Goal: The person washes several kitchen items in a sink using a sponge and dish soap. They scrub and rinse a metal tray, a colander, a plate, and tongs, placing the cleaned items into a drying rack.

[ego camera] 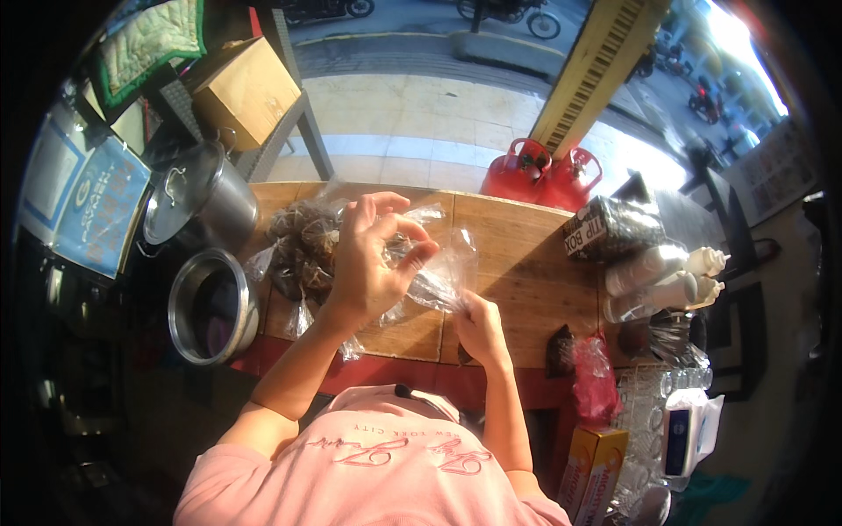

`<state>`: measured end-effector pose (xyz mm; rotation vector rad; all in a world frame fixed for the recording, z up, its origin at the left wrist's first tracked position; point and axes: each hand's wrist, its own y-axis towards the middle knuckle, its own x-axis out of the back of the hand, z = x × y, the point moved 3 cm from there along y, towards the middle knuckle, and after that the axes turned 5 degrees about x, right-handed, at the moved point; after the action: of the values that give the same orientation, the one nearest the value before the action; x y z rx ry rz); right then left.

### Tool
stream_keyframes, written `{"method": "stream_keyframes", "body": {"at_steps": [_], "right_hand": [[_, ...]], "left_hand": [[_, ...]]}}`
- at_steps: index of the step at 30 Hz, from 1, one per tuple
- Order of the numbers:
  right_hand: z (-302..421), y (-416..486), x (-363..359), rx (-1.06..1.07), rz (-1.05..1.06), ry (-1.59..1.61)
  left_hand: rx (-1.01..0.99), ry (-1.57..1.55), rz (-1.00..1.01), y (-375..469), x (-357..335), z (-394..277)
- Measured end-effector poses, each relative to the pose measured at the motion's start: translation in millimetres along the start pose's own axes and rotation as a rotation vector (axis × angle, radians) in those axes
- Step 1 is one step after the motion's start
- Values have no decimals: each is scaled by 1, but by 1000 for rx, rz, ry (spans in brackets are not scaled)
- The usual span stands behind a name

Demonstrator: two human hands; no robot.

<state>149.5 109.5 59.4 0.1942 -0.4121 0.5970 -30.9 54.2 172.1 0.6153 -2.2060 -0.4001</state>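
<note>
My right hand [483,329] grips the gathered end of a clear plastic bag [437,289] above the wooden table. The bag's other end spreads up and to the left, behind my left hand. Held higher, my left hand [375,256] has its fingers curled and its thumb apart from them, with nothing seen between them. Beneath and left of it lies a pile of knotted clear plastic bags [299,246] with brownish contents. My left hand and forearm cover part of this pile. A small dark piece shows just below my right hand; what it is, I cannot tell.
On the left stand a lidded metal pot [227,191] and an open metal pot [247,315]. Squeeze bottles [648,269], a foil-wrapped box [615,223] and a red plastic bag [595,378] line the right side. Red gas cylinders [516,174] stand beyond the wooden table [526,263].
</note>
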Motion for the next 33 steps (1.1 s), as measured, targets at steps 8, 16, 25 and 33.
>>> {"method": "stream_keyframes", "body": {"at_steps": [8,16,25,33], "right_hand": [[-4,2,-3,4,29,20],[0,6,-11,197,-30,30],[32,12,4,569,-14,-148],[66,3,11,242,-89,-40]], "left_hand": [[50,-132,65,5,8,-3],[-629,387,327,-16,-17,-43],[-509,349,808,0,-30,18],[-133,-67,1113,22,10,42]]}}
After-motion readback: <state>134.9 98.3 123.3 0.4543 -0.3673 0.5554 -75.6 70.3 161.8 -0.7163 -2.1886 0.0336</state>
